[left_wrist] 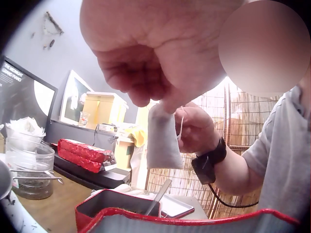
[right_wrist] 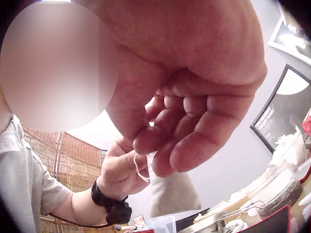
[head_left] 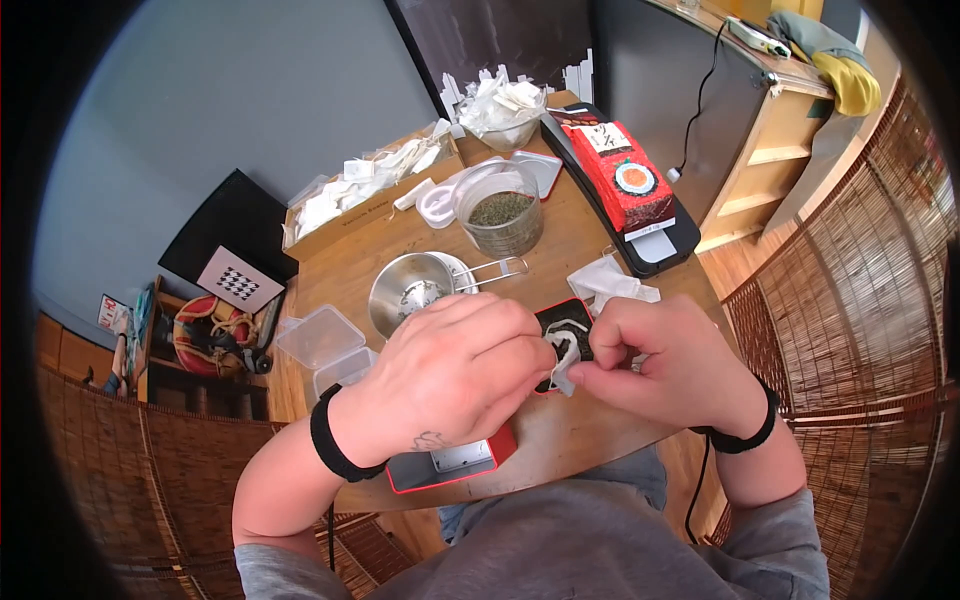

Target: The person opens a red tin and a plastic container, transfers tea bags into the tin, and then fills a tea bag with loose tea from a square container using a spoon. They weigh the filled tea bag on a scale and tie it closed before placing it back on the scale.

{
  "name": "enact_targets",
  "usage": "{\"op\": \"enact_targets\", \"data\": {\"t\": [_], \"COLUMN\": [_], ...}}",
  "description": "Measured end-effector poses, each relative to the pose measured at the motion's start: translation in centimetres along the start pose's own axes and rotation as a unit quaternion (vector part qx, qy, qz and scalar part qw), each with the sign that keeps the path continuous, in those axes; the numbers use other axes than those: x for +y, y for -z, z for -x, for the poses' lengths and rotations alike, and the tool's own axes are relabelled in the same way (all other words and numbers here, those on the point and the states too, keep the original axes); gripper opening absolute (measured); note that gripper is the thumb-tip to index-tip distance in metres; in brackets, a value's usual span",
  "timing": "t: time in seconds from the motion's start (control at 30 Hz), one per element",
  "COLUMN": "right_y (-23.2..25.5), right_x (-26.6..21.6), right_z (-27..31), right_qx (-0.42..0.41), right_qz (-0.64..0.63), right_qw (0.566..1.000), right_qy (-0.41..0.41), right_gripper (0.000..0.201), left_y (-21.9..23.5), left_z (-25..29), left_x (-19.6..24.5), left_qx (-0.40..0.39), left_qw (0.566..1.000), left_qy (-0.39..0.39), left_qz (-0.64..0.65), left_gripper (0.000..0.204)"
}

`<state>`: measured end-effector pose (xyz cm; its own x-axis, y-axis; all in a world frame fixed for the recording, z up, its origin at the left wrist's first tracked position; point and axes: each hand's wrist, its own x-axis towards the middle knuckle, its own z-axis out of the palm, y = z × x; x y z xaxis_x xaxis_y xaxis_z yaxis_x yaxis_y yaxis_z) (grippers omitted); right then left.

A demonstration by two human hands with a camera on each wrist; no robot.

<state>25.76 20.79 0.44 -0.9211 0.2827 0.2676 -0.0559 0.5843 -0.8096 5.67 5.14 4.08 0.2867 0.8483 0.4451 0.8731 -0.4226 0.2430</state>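
Between both hands hangs a small white drawstring tea bag (left_wrist: 164, 141), its lower end wider than its top. My left hand (head_left: 462, 358) pinches the bag's gathered top between thumb and fingers. From the other side my right hand (head_left: 655, 362) pinches the same top edge, its fingers curled. A thin pale string (right_wrist: 140, 167) loops out beside the fingertips in the right wrist view. Below the hands, in the head view, stands a red-rimmed dark box (head_left: 552, 312). A second red-edged box (head_left: 490, 462) lies partly hidden under my left wrist.
A steel pan (head_left: 402, 283) with a wire handle stands left of a glass jar of dried leaves (head_left: 502, 212). Behind are a carton of white bags (head_left: 375, 185) and a filled bowl (head_left: 503, 112). A red packet (head_left: 622, 180) lies on a black machine; a clear plastic box (head_left: 322, 338) sits left.
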Motion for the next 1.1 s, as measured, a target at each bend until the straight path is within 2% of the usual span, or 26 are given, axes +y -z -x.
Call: {"op": "enact_targets", "data": {"t": [0.07, 0.13, 0.27, 0.4, 0.47, 0.57, 0.7, 0.87, 1.03, 1.1], "right_y": [0.0, -0.1, -0.6, -0.7, -0.5, -0.4, -0.7, -0.6, -0.7, -0.6], "right_x": [-0.2, -1.0, -0.4, -0.5, -0.7, -0.4, -0.7, 0.0, 0.0, 0.0], "right_z": [-0.1, -0.3, -0.3, -0.2, -0.2, -0.2, -0.1, 0.0, 0.6, 0.8], "right_qx": [0.014, -0.025, 0.007, 0.018, -0.004, -0.013, 0.004, 0.053, 0.050, 0.050], "right_qz": [-0.034, 0.054, 0.145, 0.138, 0.152, 0.173, 0.129, 0.185, 0.178, 0.173], "right_qw": [0.999, 0.998, 0.986, 0.986, 0.987, 0.983, 0.990, 0.975, 0.976, 0.977], "right_qy": [0.001, -0.002, 0.081, 0.088, 0.055, 0.062, 0.055, 0.106, 0.113, 0.118], "right_gripper": [0.019, 0.020, 0.014, 0.014, 0.017, 0.018, 0.017, 0.014, 0.012, 0.011], "left_y": [-0.2, -0.4, -0.5, -0.5, -0.5, -0.6, -0.8, -0.3, -0.7, -0.6], "left_z": [0.1, 0.1, 0.0, -0.1, -0.1, -0.1, 0.0, 0.1, 0.3, 0.2], "left_x": [-0.2, -0.2, 0.0, 0.1, 0.1, 0.2, 0.1, 0.2, 0.3, 0.4], "left_qx": [0.009, 0.018, 0.016, 0.012, 0.010, 0.005, 0.015, 0.019, 0.022, 0.016], "left_qw": [1.000, 1.000, 1.000, 1.000, 1.000, 1.000, 1.000, 0.999, 1.000, 0.999], "left_qy": [0.001, 0.002, 0.008, 0.012, 0.010, 0.007, 0.004, -0.004, -0.009, -0.034], "left_qz": [0.000, -0.001, 0.005, 0.009, 0.002, -0.009, -0.004, -0.027, -0.010, -0.033], "left_gripper": [0.024, 0.023, 0.021, 0.019, 0.019, 0.019, 0.021, 0.023, 0.024, 0.024]}}
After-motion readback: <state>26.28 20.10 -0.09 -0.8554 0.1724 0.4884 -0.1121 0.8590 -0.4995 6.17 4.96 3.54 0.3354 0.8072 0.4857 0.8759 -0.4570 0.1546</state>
